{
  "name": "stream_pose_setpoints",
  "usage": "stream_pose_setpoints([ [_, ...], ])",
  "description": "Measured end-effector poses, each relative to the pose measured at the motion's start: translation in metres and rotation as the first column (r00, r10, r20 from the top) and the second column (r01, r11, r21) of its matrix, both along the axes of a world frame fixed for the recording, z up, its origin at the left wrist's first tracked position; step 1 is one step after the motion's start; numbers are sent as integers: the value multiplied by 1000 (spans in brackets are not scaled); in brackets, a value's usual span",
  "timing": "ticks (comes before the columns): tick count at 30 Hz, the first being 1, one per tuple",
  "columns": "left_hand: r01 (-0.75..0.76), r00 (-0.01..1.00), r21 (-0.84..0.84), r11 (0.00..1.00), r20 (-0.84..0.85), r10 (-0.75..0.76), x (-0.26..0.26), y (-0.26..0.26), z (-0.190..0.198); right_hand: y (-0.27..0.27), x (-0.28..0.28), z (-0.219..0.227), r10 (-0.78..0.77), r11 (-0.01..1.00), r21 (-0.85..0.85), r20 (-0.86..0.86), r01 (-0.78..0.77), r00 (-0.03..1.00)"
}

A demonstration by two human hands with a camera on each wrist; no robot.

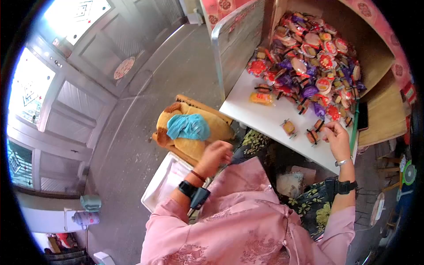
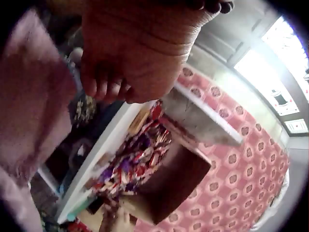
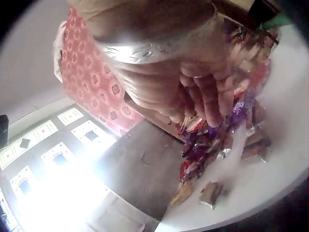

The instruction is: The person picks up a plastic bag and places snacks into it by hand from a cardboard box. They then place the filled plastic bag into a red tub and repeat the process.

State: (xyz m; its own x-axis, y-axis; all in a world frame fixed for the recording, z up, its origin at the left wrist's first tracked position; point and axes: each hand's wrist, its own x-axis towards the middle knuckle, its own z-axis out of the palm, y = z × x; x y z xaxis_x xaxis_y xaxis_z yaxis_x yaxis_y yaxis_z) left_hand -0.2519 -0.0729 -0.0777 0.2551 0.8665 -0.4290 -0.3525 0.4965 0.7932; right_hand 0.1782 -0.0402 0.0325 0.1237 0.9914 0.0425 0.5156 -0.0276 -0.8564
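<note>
My right hand [image 1: 337, 140] is over the front right of the white table [image 1: 265, 112], with its fingers loosely bent. Its fingertips [image 1: 326, 129] come right beside a small wrapped snack [image 1: 319, 125] in the head view. Two more wrapped snacks, a dark-ended one [image 1: 312, 137] and a yellowish one [image 1: 289, 127], lie close by. In the right wrist view the fingers hang before the pile, with nothing visible between them. My left hand [image 1: 217, 157] is held away from the table, near my lap, fingers loosely curled. In the left wrist view the left palm [image 2: 140, 53] fills the top.
A large heap of red and purple wrapped sweets [image 1: 311, 62] spills from an open carton [image 1: 375, 57] onto the table. A yellow packet [image 1: 261, 98] lies at its edge. A grey panel [image 1: 236, 46] stands on the left. A padded chair [image 1: 221, 128] holds a blue cloth [image 1: 188, 126].
</note>
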Motion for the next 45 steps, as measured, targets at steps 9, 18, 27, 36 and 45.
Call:
stream_pose_setpoints([
  [9, -582, 677, -34, 813, -574, 460, -172, -76, -55, -1, 15, -22, -7, 997, -72, -20, 5, 1000],
  [18, -619, 601, -245, 746, -759, 249, -168, -142, -110, -3, 4, -21, 16, 995, -94, -3, -16, 1000],
  [27, -685, 481, -209, 697, -849, 219, -148, -130, -141, -6, 1, -18, -7, 991, -135, 15, 9, 1000],
  [36, -696, 484, -122, 708, -808, 336, -168, -152, -177, -5, 6, -23, 3, 992, -128, 48, 3, 999],
  [45, -391, 490, -188, 901, -871, 31, -186, -150, -212, -7, 5, -20, -29, 996, -87, 85, 36, 996],
])
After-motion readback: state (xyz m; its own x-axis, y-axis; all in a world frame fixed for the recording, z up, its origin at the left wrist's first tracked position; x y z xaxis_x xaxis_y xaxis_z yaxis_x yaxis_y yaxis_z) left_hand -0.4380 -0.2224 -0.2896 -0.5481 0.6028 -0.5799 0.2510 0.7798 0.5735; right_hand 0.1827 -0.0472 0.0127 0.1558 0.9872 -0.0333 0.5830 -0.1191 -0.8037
